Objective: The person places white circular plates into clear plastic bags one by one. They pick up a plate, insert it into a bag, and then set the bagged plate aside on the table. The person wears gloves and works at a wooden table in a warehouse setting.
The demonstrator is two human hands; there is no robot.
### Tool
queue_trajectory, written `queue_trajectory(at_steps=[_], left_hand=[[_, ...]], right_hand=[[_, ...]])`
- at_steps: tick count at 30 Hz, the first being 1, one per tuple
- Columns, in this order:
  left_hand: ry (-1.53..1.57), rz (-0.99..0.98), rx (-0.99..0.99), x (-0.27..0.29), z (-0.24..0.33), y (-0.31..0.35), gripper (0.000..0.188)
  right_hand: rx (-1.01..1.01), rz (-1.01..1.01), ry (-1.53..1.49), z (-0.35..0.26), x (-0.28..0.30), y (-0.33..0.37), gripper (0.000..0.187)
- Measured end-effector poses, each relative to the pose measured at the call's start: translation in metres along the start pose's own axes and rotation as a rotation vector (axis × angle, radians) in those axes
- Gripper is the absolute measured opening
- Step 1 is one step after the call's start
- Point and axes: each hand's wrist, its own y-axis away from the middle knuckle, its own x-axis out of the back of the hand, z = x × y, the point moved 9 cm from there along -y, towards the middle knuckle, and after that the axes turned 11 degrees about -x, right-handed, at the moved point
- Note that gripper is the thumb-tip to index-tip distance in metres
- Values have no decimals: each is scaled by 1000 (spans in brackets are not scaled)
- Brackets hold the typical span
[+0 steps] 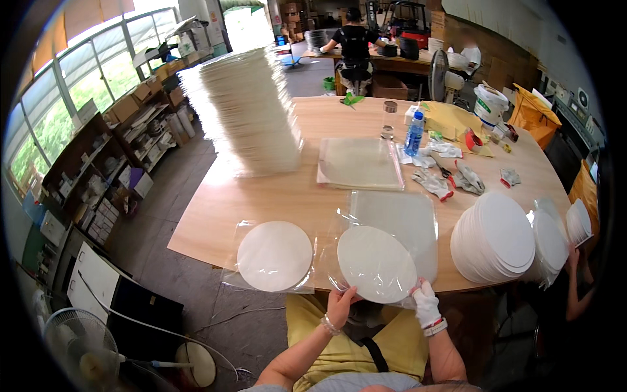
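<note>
At the near edge of the worktop, right of its near left corner, a film-wrapped disc is held by both hands. Its near rim is pinched by the bare left hand, fingers closed, left of the rim's middle; its lower right end is gripped by the white-gloved right hand. The disc's long axis, as seen, is slanted from far left to near right, so the disc is placed ahead and rightward of the left hand, ahead and leftward of the right. The near right end of that axis is met by the right hand. A translucent rectangular pile is partly covered by the disc; whether the disc is rested on it cannot be told. Nearer the left corner, a second wrapped disc is laid flat, closer to the left hand; toward the right edge, a stack of white discs is set, closer to the right.
</note>
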Motion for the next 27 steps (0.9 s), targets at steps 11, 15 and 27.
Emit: queue_trajectory(at_steps=[11,15,27], left_hand=[[-1701,589,-153,292,148,-20,47],[-1755,702,-219,271,176,-11,77],[-1877,266,112,286,148,-123,65]], right_hand=[[264,-440,549,-32,-314,8,25],[327,-448,984,-25,-341,1,33],[442,-413,801,-43,-343,15,29]])
